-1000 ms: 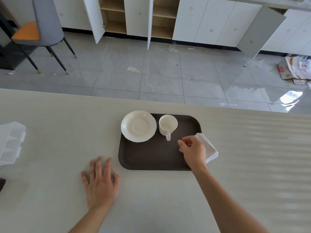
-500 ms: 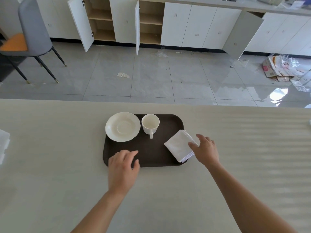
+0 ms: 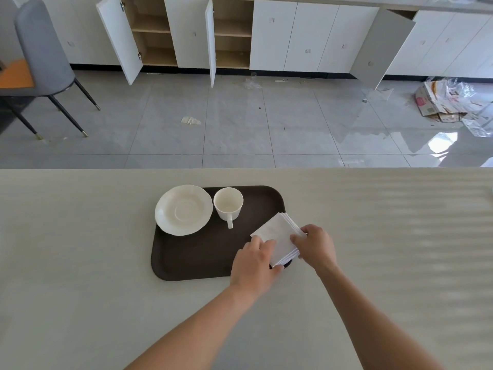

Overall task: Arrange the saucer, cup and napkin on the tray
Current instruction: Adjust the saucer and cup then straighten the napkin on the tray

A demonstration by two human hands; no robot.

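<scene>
the tray [image 3: 192,263] lies on the desk [image 3: 80,263], about midway across it. the saucer [image 3: 183,209] sits at the tray's far left corner, its left edge overhanging the rim. the cup [image 3: 228,202] stands just right of the saucer, on the tray, handle toward the near side. the folded napkin [image 3: 277,236] lies at the tray's near right, one corner past the rim. the left hand [image 3: 253,263] rests on the napkin's near left side, the right hand [image 3: 317,247] on its right edge. beyond the desk, a chair [image 3: 40,62] stands on the floor at far left, with cabinets [image 3: 293,36] behind.
</scene>
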